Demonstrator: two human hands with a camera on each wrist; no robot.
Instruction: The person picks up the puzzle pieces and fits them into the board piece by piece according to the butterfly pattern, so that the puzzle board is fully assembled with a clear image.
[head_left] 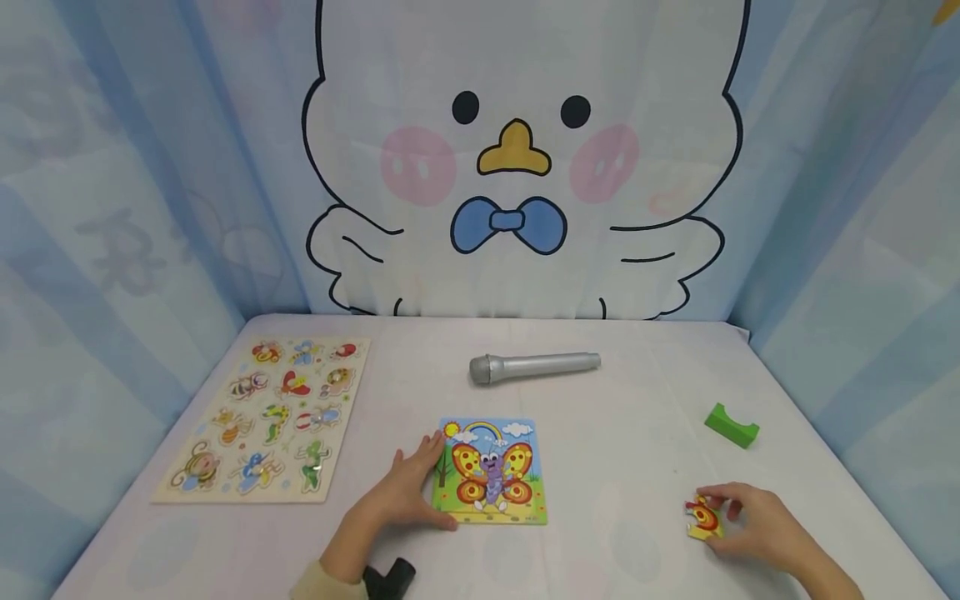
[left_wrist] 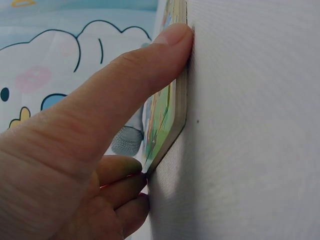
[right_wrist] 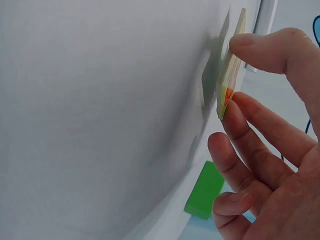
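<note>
A square butterfly puzzle [head_left: 491,472] lies flat in the middle of the table. My left hand [head_left: 401,487] grips its lower left corner, the thumb [left_wrist: 172,40] on the near edge and the fingers along the left side. Off to the right, my right hand [head_left: 761,529] pinches a puzzle piece [head_left: 703,518] printed in red, yellow and orange between thumb and fingers. In the right wrist view this thin piece [right_wrist: 231,75] is tilted on edge, with its shadow on the tabletop. Its far side is hidden there.
A grey toy microphone [head_left: 536,367] lies behind the puzzle. At left is a wooden insect peg board [head_left: 341,417]. A green arched block [head_left: 731,427] sits beyond my right hand. Something black [head_left: 393,579] lies near my left wrist. Printed curtains [head_left: 517,275] stand behind and beside the table.
</note>
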